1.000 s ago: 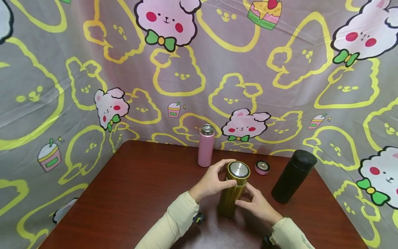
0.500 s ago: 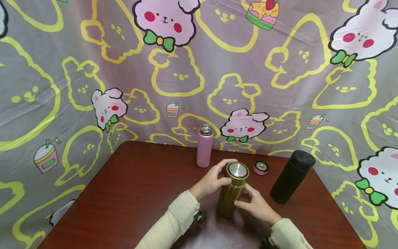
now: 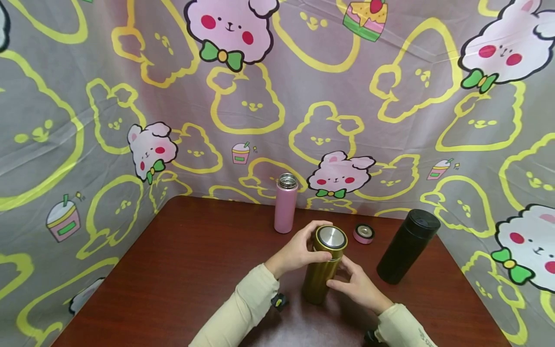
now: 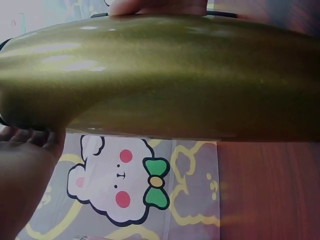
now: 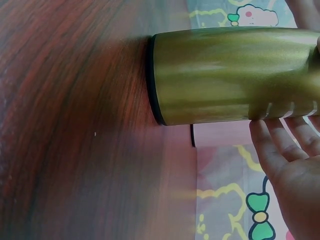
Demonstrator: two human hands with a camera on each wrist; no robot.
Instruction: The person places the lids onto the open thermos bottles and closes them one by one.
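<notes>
A gold thermos [image 3: 319,282] stands upright on the table before me, its cap with a round silver top [image 3: 333,236] on. My left hand [image 3: 299,248] grips the cap from the left, its thumb across the front and fingers behind. Lower down, my right hand [image 3: 357,284] holds the body from the right; its thumb lies at the front and the other fingers are mostly hidden behind. In the right wrist view, fingertips of the right hand [image 5: 295,165] touch the gold wall above the black base rim [image 5: 154,80]. The left wrist view shows left-hand fingers [image 4: 30,137] curled near the cap end.
Behind to the left, a pink thermos [image 3: 285,209] stands without a lid, its steel mouth showing. A pink lid [image 3: 363,234] lies on the brown table [image 3: 186,270] behind the right hand. A black flask [image 3: 405,250] stands at the right. Patterned cloth [image 3: 260,111] encloses the table's back and sides.
The left thumb slides back leftward on the cap, then comes forward across its front again. The right hand and the gold thermos stay in place; the head view shifts slightly.
</notes>
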